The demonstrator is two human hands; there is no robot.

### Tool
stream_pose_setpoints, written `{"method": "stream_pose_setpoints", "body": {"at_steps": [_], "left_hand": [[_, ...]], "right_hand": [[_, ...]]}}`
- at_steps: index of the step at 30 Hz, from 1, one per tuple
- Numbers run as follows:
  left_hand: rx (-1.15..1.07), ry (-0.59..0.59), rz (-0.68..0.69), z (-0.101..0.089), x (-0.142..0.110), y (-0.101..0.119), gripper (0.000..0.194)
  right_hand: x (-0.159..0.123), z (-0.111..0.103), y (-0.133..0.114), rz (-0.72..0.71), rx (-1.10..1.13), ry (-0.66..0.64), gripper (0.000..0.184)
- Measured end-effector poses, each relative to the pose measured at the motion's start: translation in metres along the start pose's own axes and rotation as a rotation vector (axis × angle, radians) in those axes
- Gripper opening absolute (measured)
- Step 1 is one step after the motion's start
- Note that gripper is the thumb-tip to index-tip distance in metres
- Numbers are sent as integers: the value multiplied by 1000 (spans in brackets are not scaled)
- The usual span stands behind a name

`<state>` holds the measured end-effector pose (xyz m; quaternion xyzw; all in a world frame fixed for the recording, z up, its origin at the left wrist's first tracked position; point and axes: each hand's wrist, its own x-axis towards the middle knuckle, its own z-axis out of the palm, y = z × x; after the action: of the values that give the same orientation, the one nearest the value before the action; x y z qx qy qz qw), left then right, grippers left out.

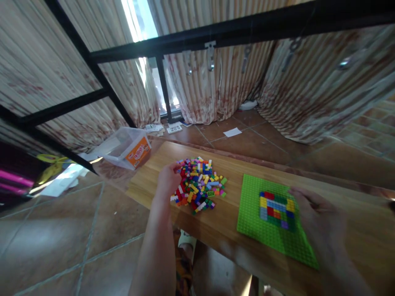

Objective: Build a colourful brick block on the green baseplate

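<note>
My left hand point(169, 179) is at the left edge of a loose pile of small toy bricks point(200, 183) in many colours. Its fingers bend in toward the bricks, and the fingertips are mostly hidden. To the right a green baseplate point(249, 205) lies flat on a wooden bench. Near its middle sits a roughly rectangular patch of fitted bricks point(274, 209) in red, blue, yellow, green, orange and purple. My right hand point(319, 211) is over the plate's right side, its fingers curled and a fingertip close to the patch's upper right corner. Whatever those fingers hold is hidden.
The narrow wooden bench point(226, 222) runs across in front of me. A clear plastic box point(119, 152) with an orange label stands beyond its left end. Papers point(233, 132) lie on the tiled floor. Striped curtains point(197, 90) and a dark metal frame point(182, 39) rise behind.
</note>
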<state>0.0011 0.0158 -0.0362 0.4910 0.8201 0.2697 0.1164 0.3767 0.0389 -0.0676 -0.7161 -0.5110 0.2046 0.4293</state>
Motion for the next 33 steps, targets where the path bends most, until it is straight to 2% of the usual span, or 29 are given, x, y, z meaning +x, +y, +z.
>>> {"method": "stream_pose_setpoints", "body": {"at_steps": [4, 7, 10, 13, 16, 24, 29, 31, 33], "left_hand": [[4, 25, -27, -3, 0, -6, 40], [34, 21, -67, -10, 0, -13, 28], [67, -89, -77, -20, -3, -19, 16], [67, -209, -45, -28, -7, -23, 13], [41, -255, -18, -33, -10, -28, 14], [68, -194, -129, -48, -20, -46, 16], [30, -49, -269, -45, -63, -53, 22], [20, -36, -255, -37, -84, -55, 20], [28, -4, -173, -27, -99, -56, 20]], "right_hand": [[0, 2, 0, 25, -27, -26, 30], [-1, 3, -4, 40, -70, -33, 29], [-2, 4, -6, 19, -74, -40, 29], [-2, 7, -5, 6, -77, -49, 30], [-2, 9, -4, 19, -66, -58, 31], [-3, 11, -10, 52, -74, -81, 38], [-1, 13, -12, 52, -50, -77, 38], [0, 13, -10, 42, -43, -77, 36], [0, 13, -8, 32, -27, -77, 34]]}}
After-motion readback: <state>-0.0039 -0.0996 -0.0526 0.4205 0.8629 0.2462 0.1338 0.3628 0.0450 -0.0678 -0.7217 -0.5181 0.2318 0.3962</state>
